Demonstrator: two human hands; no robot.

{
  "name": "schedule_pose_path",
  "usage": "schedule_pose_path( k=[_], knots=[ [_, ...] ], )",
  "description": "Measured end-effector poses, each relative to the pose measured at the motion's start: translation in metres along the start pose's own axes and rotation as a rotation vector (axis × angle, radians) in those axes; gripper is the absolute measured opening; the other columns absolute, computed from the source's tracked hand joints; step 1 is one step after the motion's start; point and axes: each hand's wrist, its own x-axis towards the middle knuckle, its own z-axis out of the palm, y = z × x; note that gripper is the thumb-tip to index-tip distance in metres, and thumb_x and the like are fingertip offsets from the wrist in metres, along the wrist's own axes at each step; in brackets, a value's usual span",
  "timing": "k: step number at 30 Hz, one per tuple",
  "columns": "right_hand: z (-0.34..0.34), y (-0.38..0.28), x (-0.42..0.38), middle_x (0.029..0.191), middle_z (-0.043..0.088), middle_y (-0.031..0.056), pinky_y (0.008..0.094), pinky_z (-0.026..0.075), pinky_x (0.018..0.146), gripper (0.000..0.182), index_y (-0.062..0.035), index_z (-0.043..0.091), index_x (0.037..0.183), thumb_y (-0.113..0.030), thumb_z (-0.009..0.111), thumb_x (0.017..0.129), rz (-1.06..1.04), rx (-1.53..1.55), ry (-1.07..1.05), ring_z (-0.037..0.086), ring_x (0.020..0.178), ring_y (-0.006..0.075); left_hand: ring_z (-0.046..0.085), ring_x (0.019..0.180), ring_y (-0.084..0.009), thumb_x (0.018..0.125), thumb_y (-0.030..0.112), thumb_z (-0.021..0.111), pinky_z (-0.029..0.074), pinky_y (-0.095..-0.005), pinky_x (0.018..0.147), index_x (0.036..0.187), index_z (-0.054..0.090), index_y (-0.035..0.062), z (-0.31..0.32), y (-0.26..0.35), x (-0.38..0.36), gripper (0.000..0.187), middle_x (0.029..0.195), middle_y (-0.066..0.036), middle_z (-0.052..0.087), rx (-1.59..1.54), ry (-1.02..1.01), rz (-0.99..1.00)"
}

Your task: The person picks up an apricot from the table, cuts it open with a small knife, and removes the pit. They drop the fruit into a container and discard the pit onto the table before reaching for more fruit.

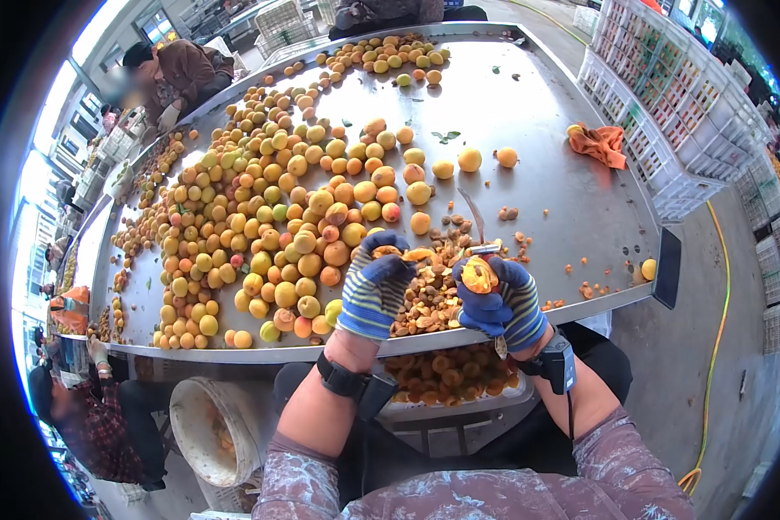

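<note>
My left hand (373,295), in a striped blue knit glove, is closed on a piece of cut apricot (417,255) above the table's near edge. In my right hand (504,303), gloved alike, is an opened apricot (478,276) with its orange flesh facing up. A thin curved knife (473,211) also sticks out of that hand, its blade pointing away from me; the fingers hide most of its handle. Brown apricot pits (442,299) lie heaped between and below both hands. Whole apricots (277,234) cover the table to the left.
The metal table (529,113) has a raised rim. An orange cloth (600,146) lies at its right side, near stacked white crates (659,95). Below are a tray of apricot pieces (451,374) and a white bucket (221,429). Co-workers sit around; a yellow hose (721,321) crosses the floor.
</note>
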Motion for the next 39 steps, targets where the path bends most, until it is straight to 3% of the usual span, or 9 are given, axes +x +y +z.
schedule_pose_path(
  k=[3,6,9,11,12,15,21,33,39],
  knots=[
    [0.015,-0.001,-0.005,0.059,0.047,-0.001,0.0223,0.031,0.035,0.045,0.0022,0.054,0.111,-0.038,0.054,0.092,-0.03,-0.074,0.12,0.037,0.038,0.0053,0.064,0.088,-0.0229,0.083,-0.002,0.06,0.058,-0.0313,0.079,0.111,0.056,0.003,-0.006,-0.001,0.002,0.028,0.1,-0.012,0.06,-0.084,0.048,-0.013],
    [0.031,-0.002,-0.015,0.061,0.048,0.0004,0.0223,0.032,0.037,0.047,0.0007,0.052,0.114,-0.039,0.058,0.089,0.0,-0.056,0.084,0.038,0.039,0.006,0.064,0.091,-0.024,0.083,-0.001,0.06,0.057,-0.0336,0.081,0.11,0.056,0.0023,-0.004,-0.007,0.001,0.028,0.102,-0.013,0.06,-0.089,0.027,-0.058],
    [0.081,-0.002,-0.038,0.066,0.051,0.0033,0.0236,0.035,0.043,0.048,-0.005,0.051,0.108,-0.043,0.066,0.083,0.022,-0.029,0.136,0.039,0.039,0.008,0.06,0.087,-0.0187,0.083,0.002,0.062,0.054,-0.0319,0.08,0.11,0.057,0.0037,-0.009,-0.015,0.002,0.027,0.104,-0.011,0.059,-0.056,0.039,-0.099],
    [0.104,-0.012,-0.047,0.093,0.061,0.0113,0.0277,0.051,0.067,0.06,-0.0003,0.055,0.115,-0.049,0.065,0.081,-0.057,-0.399,-0.108,0.061,0.076,0.0171,0.059,0.086,-0.0177,0.083,0.003,0.063,0.053,-0.0313,0.081,0.11,0.057,0.0036,-0.01,-0.018,0.004,0.028,0.104,-0.01,0.059,-0.08,0.03,-0.112],
    [0.106,-0.013,-0.05,0.093,0.061,0.0113,0.0277,0.051,0.067,0.06,-0.0003,0.055,0.115,-0.049,0.065,0.081,-0.058,-0.419,-0.103,0.061,0.076,0.0171,0.06,0.087,-0.0183,0.083,0.003,0.063,0.053,-0.031,0.081,0.109,0.057,0.0031,-0.011,-0.02,0.005,0.028,0.104,-0.01,0.059,-0.079,0.008,-0.116],
    [0.107,-0.021,-0.056,0.102,0.067,0.0156,0.038,0.053,0.081,0.047,-0.007,0.059,0.117,-0.037,0.07,0.082,0.218,-0.135,-0.647,0.063,0.091,0.0312,0.061,0.088,-0.0205,0.082,0.004,0.064,0.054,-0.0312,0.079,0.111,0.055,0.002,-0.009,-0.023,0.004,0.03,0.103,-0.012,0.06,-0.059,0.035,-0.146],
    [0.084,-0.052,-0.146,0.098,0.065,0.0141,0.0357,0.051,0.077,0.049,-0.0054,0.057,0.118,-0.038,0.069,0.083,0.151,-0.19,-0.544,0.062,0.086,0.0279,0.063,0.086,-0.0217,0.081,0.005,0.064,0.057,-0.0324,0.074,0.106,0.058,0.002,-0.003,-0.028,0.006,0.026,0.097,-0.011,0.061,-0.046,0.065,-0.186],
    [0.066,-0.04,-0.185,0.088,0.06,0.0105,0.0302,0.048,0.066,0.056,-0.0015,0.052,0.12,-0.041,0.067,0.084,-0.009,0.004,-0.371,0.057,0.072,0.0202,0.063,0.08,-0.0196,0.083,0.007,0.065,0.057,-0.0306,0.072,0.107,0.058,0.0021,-0.004,-0.033,0.005,0.026,0.095,-0.01,0.06,-0.021,0.079,-0.182],
    [0.077,-0.048,-0.083,0.084,0.058,0.0087,0.0275,0.046,0.061,0.06,0.0005,0.05,0.122,-0.043,0.066,0.084,-0.114,0.082,-0.303,0.055,0.065,0.0163,0.063,0.084,-0.0205,0.084,0.008,0.065,0.057,-0.0326,0.074,0.108,0.058,0.0026,-0.006,-0.028,0.003,0.025,0.099,-0.011,0.06,-0.007,0.024,-0.228]
  ],
)
